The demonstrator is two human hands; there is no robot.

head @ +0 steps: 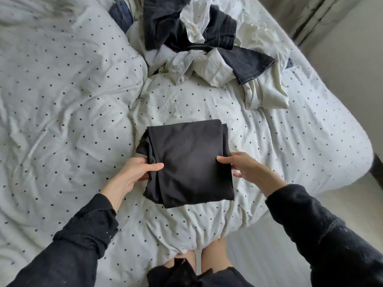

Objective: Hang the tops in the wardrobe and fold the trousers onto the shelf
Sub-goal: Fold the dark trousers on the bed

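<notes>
A pair of black trousers (188, 162), folded into a flat square, lies on the dotted white duvet (68, 112) in the middle of the view. My left hand (134, 172) grips its left edge, thumb on top and fingers underneath. My right hand (246, 166) grips the right edge the same way. Further back lies a heap of clothes (199, 38): dark jeans, white and cream garments, tangled together.
The bed's right edge (352, 154) curves round, with pale floor (269, 255) beyond it. A curtain or wall (323, 19) stands at the back right. A puffed-up part of the duvet (51, 59) fills the left.
</notes>
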